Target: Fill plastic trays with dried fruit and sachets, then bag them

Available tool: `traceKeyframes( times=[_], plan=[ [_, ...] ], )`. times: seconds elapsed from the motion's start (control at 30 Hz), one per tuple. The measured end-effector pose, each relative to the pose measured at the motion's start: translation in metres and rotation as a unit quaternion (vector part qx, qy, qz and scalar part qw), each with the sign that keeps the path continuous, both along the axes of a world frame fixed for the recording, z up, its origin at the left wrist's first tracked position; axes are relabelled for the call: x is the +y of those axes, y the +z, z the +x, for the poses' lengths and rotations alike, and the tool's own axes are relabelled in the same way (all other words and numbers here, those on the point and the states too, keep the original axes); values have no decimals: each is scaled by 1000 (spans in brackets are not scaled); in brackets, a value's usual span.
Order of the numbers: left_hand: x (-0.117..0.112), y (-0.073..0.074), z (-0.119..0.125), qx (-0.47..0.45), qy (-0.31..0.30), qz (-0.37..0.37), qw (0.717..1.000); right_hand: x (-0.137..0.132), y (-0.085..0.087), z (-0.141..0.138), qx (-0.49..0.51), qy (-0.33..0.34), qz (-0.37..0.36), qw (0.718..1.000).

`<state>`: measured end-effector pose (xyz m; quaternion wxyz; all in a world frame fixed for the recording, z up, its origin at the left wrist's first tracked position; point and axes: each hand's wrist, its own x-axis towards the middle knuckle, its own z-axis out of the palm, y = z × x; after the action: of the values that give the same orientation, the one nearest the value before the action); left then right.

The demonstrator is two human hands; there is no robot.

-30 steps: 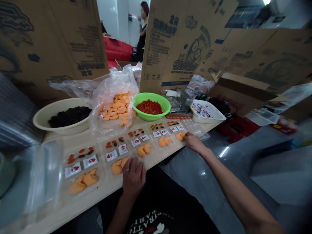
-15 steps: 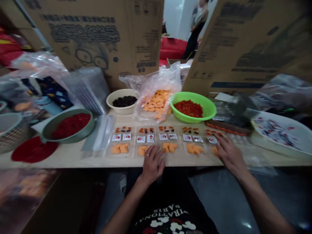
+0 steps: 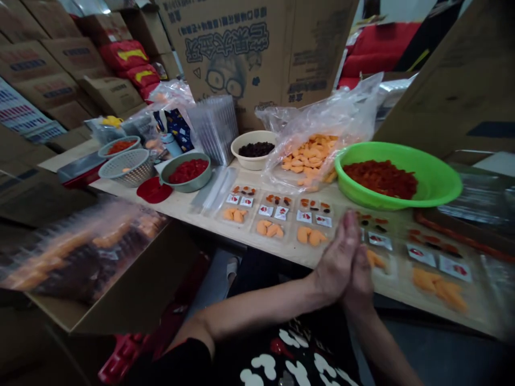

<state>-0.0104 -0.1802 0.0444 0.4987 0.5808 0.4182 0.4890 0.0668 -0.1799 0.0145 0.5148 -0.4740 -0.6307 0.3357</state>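
My left hand (image 3: 337, 262) and my right hand (image 3: 361, 276) are pressed palm to palm above the table's front edge. Their fingers are stretched out, and no object shows between them. Behind them runs a row of clear plastic trays, partly hidden by my hands. Each tray holds orange shell-shaped pieces (image 3: 311, 236), white sachets with a red print (image 3: 304, 216) and small red and dark dried bits (image 3: 315, 206). The tray at the right end has orange pieces (image 3: 438, 287) and two sachets (image 3: 420, 254) too.
Behind the trays stand a green basin (image 3: 440, 179) of red bits, a plastic bag (image 3: 354, 115) of orange pieces and a cream bowl (image 3: 241, 153) of dark pieces. Left are a grey-green bowl (image 3: 189, 186) and a basket (image 3: 126, 174). A carton (image 3: 120, 292) of filled packs stands lower left.
My hands have left the trays and come together, palms touching. The right-end tray shows two sachets now, with my right hand off it. The view has turned left.
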Motion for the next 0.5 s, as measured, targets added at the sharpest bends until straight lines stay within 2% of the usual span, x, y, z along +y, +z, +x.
traceKeyframes(
  times=[0.07, 0.1, 0.13, 0.17, 0.23, 0.3, 0.33, 0.4, 0.5],
  plan=[
    [-25, 0, -9, 78, -81, 82, 990, 15, -9, 16, -38, -51, -2, 998],
    [-33, -2, -17, 129, -101, 114, 980, 21, -15, 20, -65, -69, 0, 996],
    [-37, -7, -29, 184, -103, 132, 968, 27, -20, 23, -99, -87, 3, 991],
    [-36, -13, -44, 267, -77, 143, 950, 31, -25, 22, -140, -105, 6, 985],
    [-21, -29, -77, 440, 26, 132, 888, 33, -33, 10, -242, -129, 10, 962],
    [3, -46, -107, 551, 100, 102, 823, 32, -38, -8, -336, -123, 4, 934],
    [16, -53, -120, 582, 109, 92, 800, 33, -39, -18, -374, -110, -2, 921],
    [38, -65, -138, 617, 85, 78, 778, 39, -41, -32, -430, -74, -20, 900],
    [55, -71, -154, 629, 25, 51, 775, 54, -42, -40, -478, -11, -69, 876]
  ],
)
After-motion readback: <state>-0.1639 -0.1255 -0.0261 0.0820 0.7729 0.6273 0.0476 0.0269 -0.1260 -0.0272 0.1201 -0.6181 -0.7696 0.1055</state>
